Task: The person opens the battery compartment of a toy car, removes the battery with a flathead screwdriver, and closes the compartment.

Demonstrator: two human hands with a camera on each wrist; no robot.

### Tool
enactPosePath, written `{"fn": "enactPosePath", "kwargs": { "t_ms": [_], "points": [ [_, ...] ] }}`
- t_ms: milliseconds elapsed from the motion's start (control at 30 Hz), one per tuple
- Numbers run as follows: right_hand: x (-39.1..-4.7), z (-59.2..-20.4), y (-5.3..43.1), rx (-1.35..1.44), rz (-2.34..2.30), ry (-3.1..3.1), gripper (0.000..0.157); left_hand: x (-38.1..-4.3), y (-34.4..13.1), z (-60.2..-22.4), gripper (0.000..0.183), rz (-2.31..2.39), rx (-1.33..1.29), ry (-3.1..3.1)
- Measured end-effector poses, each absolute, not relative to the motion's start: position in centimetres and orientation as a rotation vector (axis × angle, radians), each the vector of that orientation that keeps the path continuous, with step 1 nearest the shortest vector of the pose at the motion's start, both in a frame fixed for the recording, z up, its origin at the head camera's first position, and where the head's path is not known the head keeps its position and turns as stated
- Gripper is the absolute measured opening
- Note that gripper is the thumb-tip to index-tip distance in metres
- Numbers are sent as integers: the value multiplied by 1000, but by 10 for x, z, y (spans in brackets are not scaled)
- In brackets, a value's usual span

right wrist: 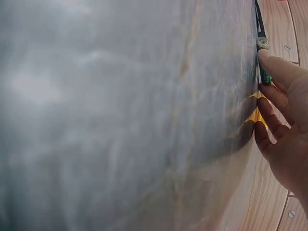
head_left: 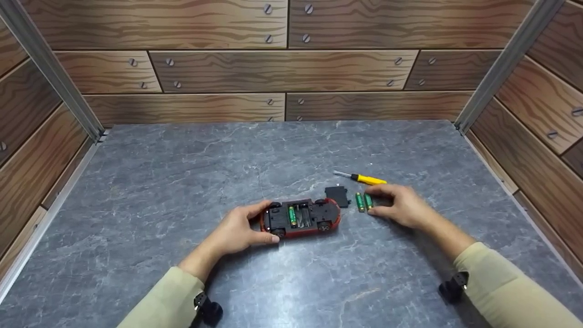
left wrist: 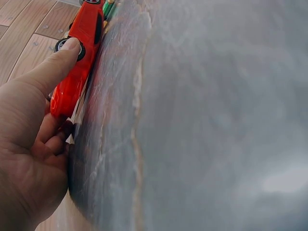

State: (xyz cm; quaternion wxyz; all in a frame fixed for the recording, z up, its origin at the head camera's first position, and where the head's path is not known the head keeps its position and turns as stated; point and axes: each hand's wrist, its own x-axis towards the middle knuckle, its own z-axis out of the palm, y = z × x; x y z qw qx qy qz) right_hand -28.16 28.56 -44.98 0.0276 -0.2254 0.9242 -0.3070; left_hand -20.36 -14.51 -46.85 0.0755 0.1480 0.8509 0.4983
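Observation:
A red toy car lies upside down, its black underside and battery compartment facing up. One green battery sits in the compartment's left part. My left hand grips the car's left end, and in the left wrist view the thumb presses against a wheel. To the right, two more green batteries stand side by side on the tabletop surface. My right hand pinches the right one between thumb and forefinger at its two ends; the other battery is just left of it.
Between the car and the loose batteries lies a black battery cover. Behind them rests a screwdriver with a yellow handle. The grey marbled tabletop is bounded by wood-patterned walls at the back and sides.

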Motion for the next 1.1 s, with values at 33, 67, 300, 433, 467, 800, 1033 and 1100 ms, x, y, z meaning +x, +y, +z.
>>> {"fn": "enactPosePath", "kwargs": {
  "t_ms": [33,67,300,433,467,800,1033,1100],
  "points": [
    [-281,-450,286,-698,-946,2855,51,-204,-145,-469,98,1495,443,2549],
    [-281,-450,286,-701,-945,2856,51,-204,-145,-469,98,1497,442,2546],
    [-278,-450,286,-701,-923,2873,51,-203,-144,-469,100,1483,437,2531],
    [-277,-451,285,-701,-926,2868,51,-202,-144,-468,100,1483,427,2535],
    [-278,-451,285,-700,-927,2868,51,-202,-144,-468,100,1483,424,2537],
    [-279,-449,285,-720,-906,2886,54,-204,-146,-470,97,1491,455,2554],
    [-278,-447,287,-704,-943,2856,56,-204,-145,-468,99,1490,439,2534],
    [-278,-445,287,-702,-952,2853,57,-203,-145,-468,99,1492,442,2526]
  ]
}}
